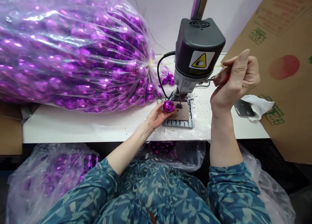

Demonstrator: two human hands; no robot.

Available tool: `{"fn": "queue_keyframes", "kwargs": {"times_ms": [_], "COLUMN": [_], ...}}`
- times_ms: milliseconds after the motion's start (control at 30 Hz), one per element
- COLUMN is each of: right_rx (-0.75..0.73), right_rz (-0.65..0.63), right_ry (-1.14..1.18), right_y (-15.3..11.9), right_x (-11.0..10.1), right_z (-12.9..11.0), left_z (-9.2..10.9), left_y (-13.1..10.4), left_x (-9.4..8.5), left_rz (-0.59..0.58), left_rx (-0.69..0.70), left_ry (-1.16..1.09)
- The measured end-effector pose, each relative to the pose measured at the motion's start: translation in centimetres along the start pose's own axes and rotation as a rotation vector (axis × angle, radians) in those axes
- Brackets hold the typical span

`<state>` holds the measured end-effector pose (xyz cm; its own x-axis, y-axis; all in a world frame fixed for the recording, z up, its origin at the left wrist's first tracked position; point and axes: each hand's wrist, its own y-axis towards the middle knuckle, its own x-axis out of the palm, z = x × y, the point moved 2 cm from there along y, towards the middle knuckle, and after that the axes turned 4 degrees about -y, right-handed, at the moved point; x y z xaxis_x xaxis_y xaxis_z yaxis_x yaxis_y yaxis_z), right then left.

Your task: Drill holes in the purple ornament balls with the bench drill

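My left hand (158, 116) holds a shiny purple faceted ball (169, 106) between thumb and fingers, at the left side of the drill press base plate (181, 124). On that plate lies a flat brown board (184, 112) with dark shavings on it. Above it hangs the black head of a bench drill press (200, 38), with a yellow warning sticker on its front. My right hand (235, 82) is closed around the press's feed lever, raised at the right of the head. Only a bit of red grip shows between the fingers. The drill bit itself is hard to make out.
A large clear bag (73, 55) full of purple balls, tied at its neck, fills the table's left. A cardboard box (287, 81) stands at the right, near a phone (243, 108) and white tissue (260, 107). Plastic bags (60, 172) hang below the white table (85, 129).
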<state>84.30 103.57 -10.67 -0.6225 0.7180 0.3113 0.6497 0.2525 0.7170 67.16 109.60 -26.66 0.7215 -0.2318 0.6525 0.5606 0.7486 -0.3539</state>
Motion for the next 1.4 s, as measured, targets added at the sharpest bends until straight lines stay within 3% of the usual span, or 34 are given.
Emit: {"fn": "queue_keyframes", "kwargs": {"times_ms": [400, 633, 833, 1000, 1400], "right_rx": [0.032, 0.014, 0.002, -0.009, -0.034], "right_rz": [0.051, 0.042, 0.039, 0.043, 0.034], "right_ry": [0.074, 0.097, 0.094, 0.103, -0.012], "right_y": [0.1, 0.2, 0.2, 0.1, 0.0], "right_x": [0.0, -0.2, -0.1, 0.0, 0.0], "right_z": [0.2, 0.5, 0.6, 0.5, 0.4], "left_z": [0.0, 0.4, 0.1, -0.1, -0.4], "left_y": [-0.9, 0.6, 2.6, 4.0, 4.5], "left_x": [-2.4, -1.4, -1.7, -2.1, -1.4], "left_rz": [-0.128, -0.243, -0.186, -0.23, -0.241], "left_rx": [0.332, 0.262, 0.268, 0.253, 0.275], "left_ry": [0.393, 0.423, 0.565, 0.63, 0.805]}}
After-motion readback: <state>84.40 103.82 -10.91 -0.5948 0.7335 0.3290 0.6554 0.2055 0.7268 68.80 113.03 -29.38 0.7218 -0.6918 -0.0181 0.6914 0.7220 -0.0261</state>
